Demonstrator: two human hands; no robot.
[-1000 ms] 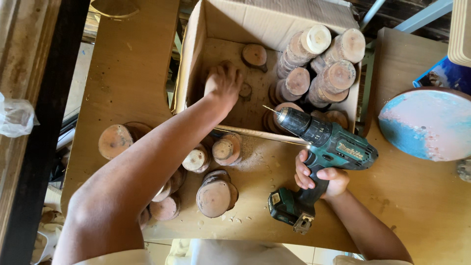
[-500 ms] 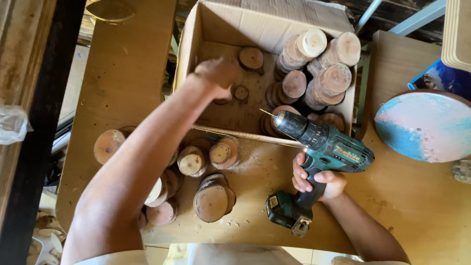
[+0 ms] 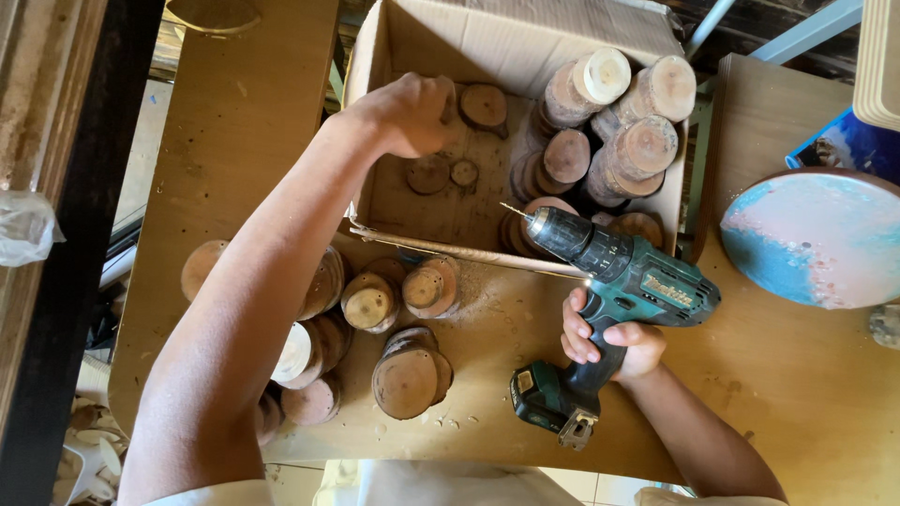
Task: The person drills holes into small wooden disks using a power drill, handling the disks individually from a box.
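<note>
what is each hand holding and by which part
The right hand grips the teal cordless drill by its handle. Whether the left hand, inside the cardboard box, holds anything cannot be told.

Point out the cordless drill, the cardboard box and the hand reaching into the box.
cordless drill (image 3: pixel 647 281), head view, on its teal body.
cardboard box (image 3: pixel 525 37), head view, on its far wall.
left hand (image 3: pixel 408 112), head view, on the back of the hand.

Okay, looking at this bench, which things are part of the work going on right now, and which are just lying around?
In the work:
- left hand reaching into the cardboard box
- wood slices in the box
- cordless drill gripped by the right hand
- wood slices stacked on the table

Lying about:
- round blue-painted disc
- crumpled clear plastic bag
</note>
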